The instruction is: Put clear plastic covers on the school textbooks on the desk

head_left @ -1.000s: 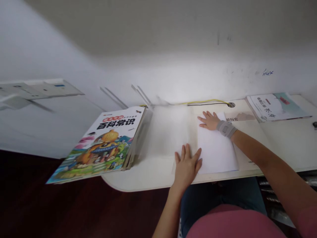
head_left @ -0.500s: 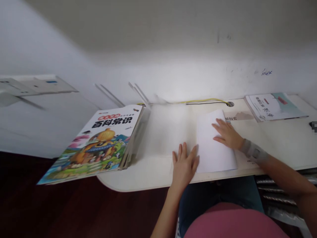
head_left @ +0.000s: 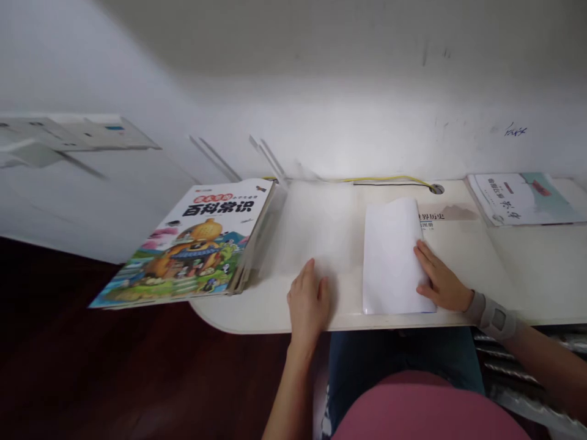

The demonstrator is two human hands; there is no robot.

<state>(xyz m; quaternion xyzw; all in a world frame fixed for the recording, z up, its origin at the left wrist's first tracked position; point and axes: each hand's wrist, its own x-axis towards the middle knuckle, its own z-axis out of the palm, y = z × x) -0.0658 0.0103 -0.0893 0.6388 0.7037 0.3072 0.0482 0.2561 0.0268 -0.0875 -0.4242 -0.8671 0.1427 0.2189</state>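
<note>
A white folded paper (head_left: 392,263) lies on the desk in front of me, partly covering a beige booklet (head_left: 463,244) with Chinese print and a mountain picture. My right hand (head_left: 440,281) rests at the paper's right edge, its fingers stretched out and apart. To the left, my left hand (head_left: 309,305) is above the desk near its front edge. Its fingers point away from me, thumb apart, and it holds nothing that I can see. Beyond it a pale thin sheet (head_left: 321,229) seems to lie flat; its outline is faint.
A stack of books topped by a colourful picture book (head_left: 197,244) overhangs the left end of the white desk (head_left: 257,315). Another booklet (head_left: 527,198) lies at the back right. A yellow cable (head_left: 394,178) runs along the wall to a hole. Wall sockets (head_left: 77,134) are at left.
My left hand has moved left, away from the paper, and its fingers have come closer together. My right hand has slid from the paper's middle to its right edge. The view has shifted slightly.
</note>
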